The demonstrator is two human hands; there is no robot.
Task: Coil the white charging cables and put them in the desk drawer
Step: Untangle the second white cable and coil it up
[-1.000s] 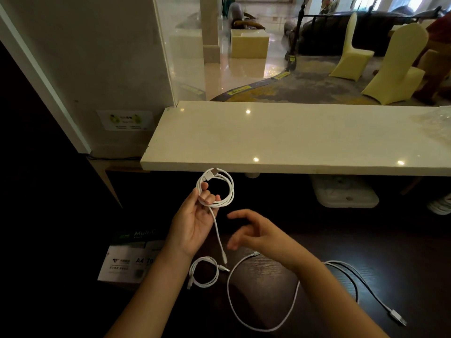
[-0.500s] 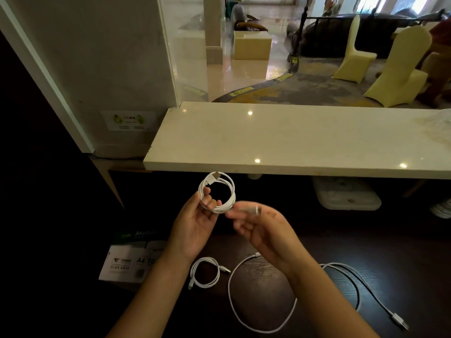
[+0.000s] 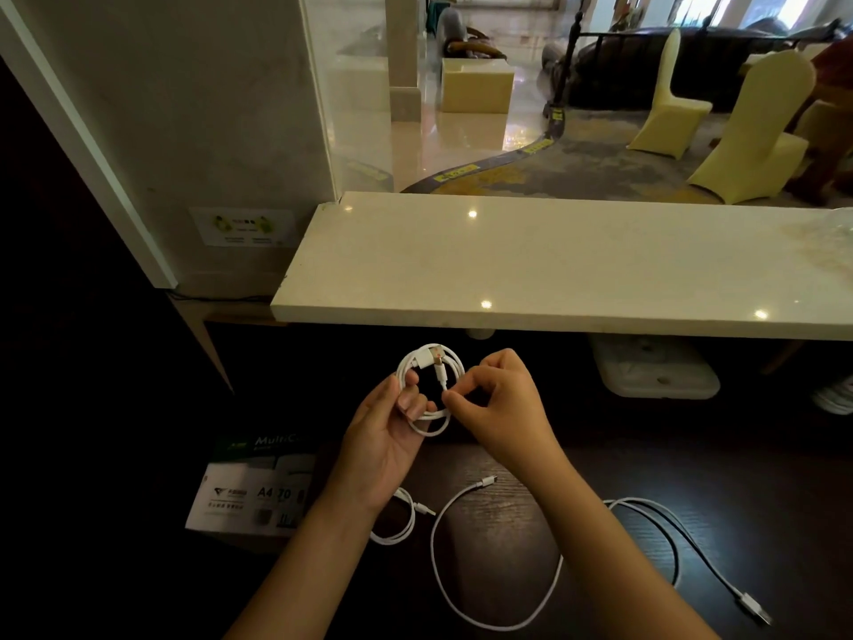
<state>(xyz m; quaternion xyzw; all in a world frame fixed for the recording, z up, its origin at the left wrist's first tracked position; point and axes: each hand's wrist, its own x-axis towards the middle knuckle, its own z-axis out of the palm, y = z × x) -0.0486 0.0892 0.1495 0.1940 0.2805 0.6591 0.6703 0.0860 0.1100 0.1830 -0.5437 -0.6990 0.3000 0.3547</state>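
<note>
You have one white cable (image 3: 430, 390) wound into a coil: your left hand (image 3: 390, 436) grips the loops, your right hand (image 3: 496, 404) pinches its loose end, fingers (image 3: 454, 399) together. Below them on the dark table (image 3: 761, 491) lie a small coil (image 3: 400, 524) and a long loose cable (image 3: 498, 593) still to wind. No drawer shows. Beyond your fingers a pale counter (image 3: 554, 265) fronts a lobby with covered chairs (image 3: 747, 131).

The paper box (image 3: 251, 494) at lower left reads "Multi C" in pale letters on its dark top, cut off by an arm, and "A4" and "70" on its white side. The wall sticker (image 3: 243, 226) has print too small to read.
</note>
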